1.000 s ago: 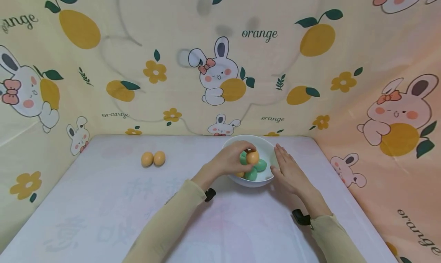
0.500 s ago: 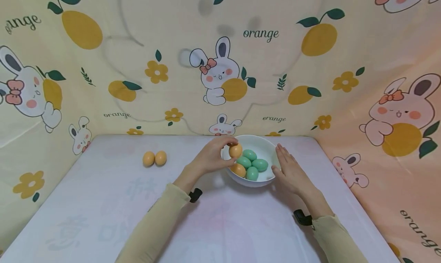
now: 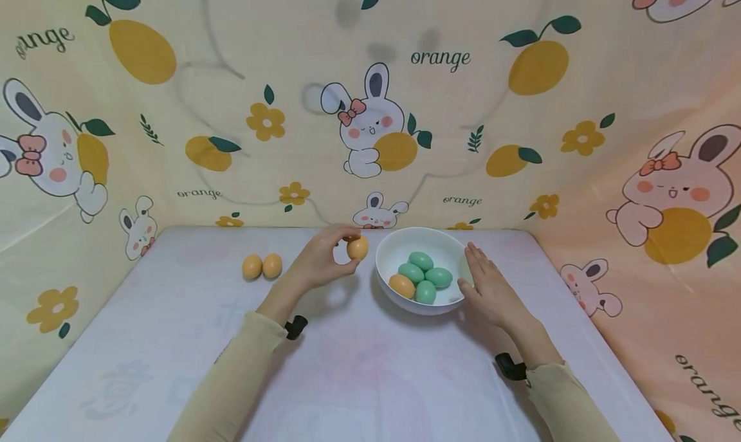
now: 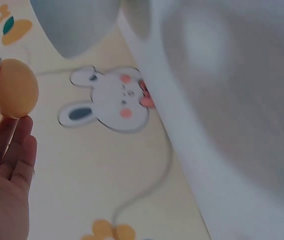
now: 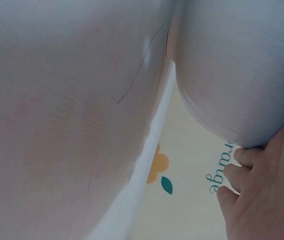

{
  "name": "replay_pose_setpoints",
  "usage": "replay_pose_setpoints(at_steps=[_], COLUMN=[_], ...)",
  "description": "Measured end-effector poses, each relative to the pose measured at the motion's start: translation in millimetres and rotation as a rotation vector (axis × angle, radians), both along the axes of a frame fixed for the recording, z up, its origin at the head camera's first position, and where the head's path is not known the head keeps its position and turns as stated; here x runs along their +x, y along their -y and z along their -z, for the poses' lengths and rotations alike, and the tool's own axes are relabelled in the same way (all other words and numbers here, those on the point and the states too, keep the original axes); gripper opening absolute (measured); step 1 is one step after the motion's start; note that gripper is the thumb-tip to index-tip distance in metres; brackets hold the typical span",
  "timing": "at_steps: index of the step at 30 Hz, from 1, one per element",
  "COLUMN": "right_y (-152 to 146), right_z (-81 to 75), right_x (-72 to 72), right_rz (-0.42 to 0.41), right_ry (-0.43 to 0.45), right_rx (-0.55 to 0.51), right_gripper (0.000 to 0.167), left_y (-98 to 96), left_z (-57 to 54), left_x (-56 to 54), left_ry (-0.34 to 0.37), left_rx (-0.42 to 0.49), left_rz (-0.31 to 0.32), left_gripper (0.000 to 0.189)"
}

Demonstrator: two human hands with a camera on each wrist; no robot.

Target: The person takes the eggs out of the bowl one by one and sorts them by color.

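Between thumb and fingertips, my left hand (image 3: 321, 257) pinches an orange egg (image 3: 357, 248) above the table, just left of the white bowl (image 3: 425, 308). The same orange egg (image 4: 15, 89) shows at the left edge of the left wrist view. Inside the bowl lie several green eggs (image 3: 439, 277) and one orange egg (image 3: 402, 286). My right hand (image 3: 492, 287) rests against the bowl's right side, its fingers straight. In the right wrist view, the fingers of the right hand (image 5: 261, 185) touch the bowl's outer wall (image 5: 231, 75).
Two orange eggs (image 3: 262, 266) stand side by side on the white-covered table (image 3: 359, 377), left of my left hand. A patterned cloth (image 3: 289, 75) with rabbits and oranges rises behind the table and along both sides.
My left hand has lifted an orange egg out of the bowl and carried it left, past the rim. My right hand stays at the bowl's right side.
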State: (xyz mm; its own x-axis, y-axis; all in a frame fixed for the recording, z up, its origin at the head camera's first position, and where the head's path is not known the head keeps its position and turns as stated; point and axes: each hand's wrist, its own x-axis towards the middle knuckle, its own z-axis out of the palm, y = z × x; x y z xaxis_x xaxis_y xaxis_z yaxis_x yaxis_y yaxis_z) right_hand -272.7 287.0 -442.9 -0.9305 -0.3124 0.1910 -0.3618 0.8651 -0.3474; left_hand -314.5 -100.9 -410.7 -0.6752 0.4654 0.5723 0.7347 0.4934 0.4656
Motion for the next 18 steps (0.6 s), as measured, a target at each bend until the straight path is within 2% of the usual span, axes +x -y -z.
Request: replay_pose_setpoints(at_steps=[4, 13, 18], right_y=[0, -1, -1], right_z=[1.7, -1.1, -0.2], right_x=[-0.3, 1.4, 0.5], right_rz=[0.002, -0.002, 0.002], right_ry=[-0.007, 0.0, -0.003], right_rx=[0.001, -0.003, 0.001], right_gripper=[0.075, 0.074, 0.075], left_y=[17.4, 53.5, 69.3], left_z=[3.7, 8.9, 12.9], left_x=[-1.2, -5.0, -6.5], left_ry=[0.019, 0.017, 0.08], left_rx=[-0.047, -0.147, -0.194], left_rz=[-0.055, -0.117, -0.155], left_gripper=[0.049, 0.046, 0.044])
